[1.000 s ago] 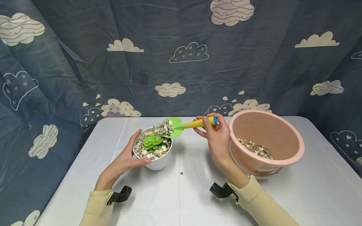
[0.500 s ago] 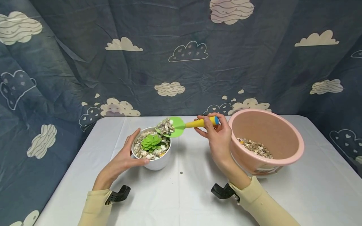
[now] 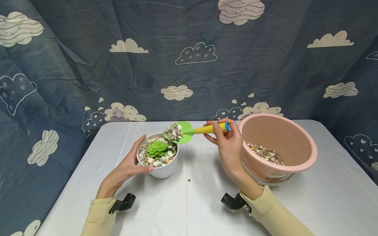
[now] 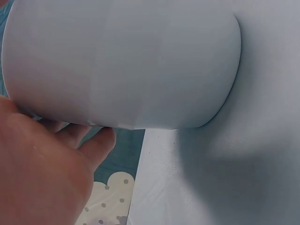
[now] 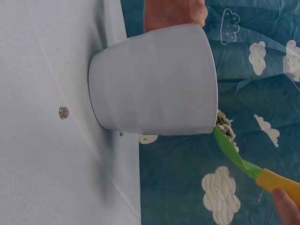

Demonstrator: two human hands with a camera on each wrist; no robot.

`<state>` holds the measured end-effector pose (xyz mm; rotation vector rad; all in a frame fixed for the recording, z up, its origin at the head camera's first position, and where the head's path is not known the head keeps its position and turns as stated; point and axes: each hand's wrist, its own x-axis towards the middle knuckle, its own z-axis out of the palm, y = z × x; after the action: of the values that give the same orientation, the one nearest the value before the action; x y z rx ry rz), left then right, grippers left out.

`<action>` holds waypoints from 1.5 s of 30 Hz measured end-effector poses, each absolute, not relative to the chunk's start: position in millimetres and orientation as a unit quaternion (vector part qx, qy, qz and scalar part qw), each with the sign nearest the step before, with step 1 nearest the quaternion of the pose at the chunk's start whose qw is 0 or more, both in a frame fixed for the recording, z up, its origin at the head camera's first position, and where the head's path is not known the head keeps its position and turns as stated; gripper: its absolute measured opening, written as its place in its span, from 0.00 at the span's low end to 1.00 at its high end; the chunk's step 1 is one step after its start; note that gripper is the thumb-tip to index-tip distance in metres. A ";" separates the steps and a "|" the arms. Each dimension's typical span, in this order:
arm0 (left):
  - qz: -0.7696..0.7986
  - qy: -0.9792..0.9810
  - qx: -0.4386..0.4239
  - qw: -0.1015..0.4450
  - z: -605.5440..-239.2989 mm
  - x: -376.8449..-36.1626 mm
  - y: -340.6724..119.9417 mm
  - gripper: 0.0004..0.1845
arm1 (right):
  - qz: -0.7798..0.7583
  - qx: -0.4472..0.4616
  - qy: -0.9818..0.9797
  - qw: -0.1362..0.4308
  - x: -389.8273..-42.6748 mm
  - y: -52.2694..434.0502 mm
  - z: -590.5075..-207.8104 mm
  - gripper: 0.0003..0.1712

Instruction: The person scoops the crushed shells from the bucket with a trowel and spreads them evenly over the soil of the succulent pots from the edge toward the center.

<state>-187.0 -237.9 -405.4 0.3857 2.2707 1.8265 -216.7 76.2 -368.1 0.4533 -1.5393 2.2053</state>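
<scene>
My left hand (image 3: 127, 168) holds a white flowerpot (image 3: 164, 170) at its left side, thumb near the front rim and fingers behind. Small pebbles fill the pot around a green succulent (image 3: 157, 149). With my right hand (image 3: 229, 147) I grip the yellow handle of a small green toy shovel (image 3: 186, 132). A heap of pebbles (image 3: 173, 131) lies on its blade, at the pot's far right rim. In the right wrist view the shovel blade (image 5: 229, 146) meets the rim of the upright pot (image 5: 157, 82). The left wrist view shows fingers (image 4: 101, 145) against the pot wall (image 4: 126, 61).
A large pink tub (image 3: 308, 157) stands at the right, with more pebbles (image 3: 267, 154) on its bottom. One stray pebble (image 3: 189, 180) lies on the white tabletop (image 3: 177, 209). A dark cloud-print cloth (image 3: 141, 75) hangs behind the table.
The pot and my left hand sit slightly further left in the head view. The loaded shovel stays almost in place at the rim, its pebbles still on the blade.
</scene>
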 end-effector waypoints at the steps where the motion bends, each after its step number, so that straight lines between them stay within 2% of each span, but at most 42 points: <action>1: 0.616 0.771 0.127 0.100 -405.1 -186.8 -237.6 0.59 | 0.791 0.163 -0.552 0.206 -216.5 76.1 -367.9 0.12; 9: 0.575 0.808 0.101 0.076 -404.8 -186.5 -234.7 0.59 | 0.794 0.157 -0.550 0.207 -217.1 75.0 -367.8 0.16; 17: 0.610 0.781 0.100 0.086 -405.4 -187.8 -233.3 0.60 | 0.791 0.145 -0.557 0.208 -218.1 74.9 -367.4 0.17; 26: 0.604 0.788 0.093 0.071 -405.3 -188.9 -231.7 0.61 | 0.794 0.143 -0.553 0.210 -218.2 74.7 -367.8 0.20; 37: 0.592 0.799 0.075 0.076 -405.6 -186.9 -231.6 0.63 | 0.786 0.161 -0.559 0.209 -217.4 72.6 -365.9 0.12; 45: 0.597 0.794 0.085 0.081 -407.0 -188.9 -232.1 0.62 | 0.785 0.165 -0.559 0.210 -218.5 70.1 -366.1 0.12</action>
<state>-188.9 -232.1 -407.0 0.2530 2.3720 1.7851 -218.5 70.1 -366.1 0.4592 -1.5531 2.1834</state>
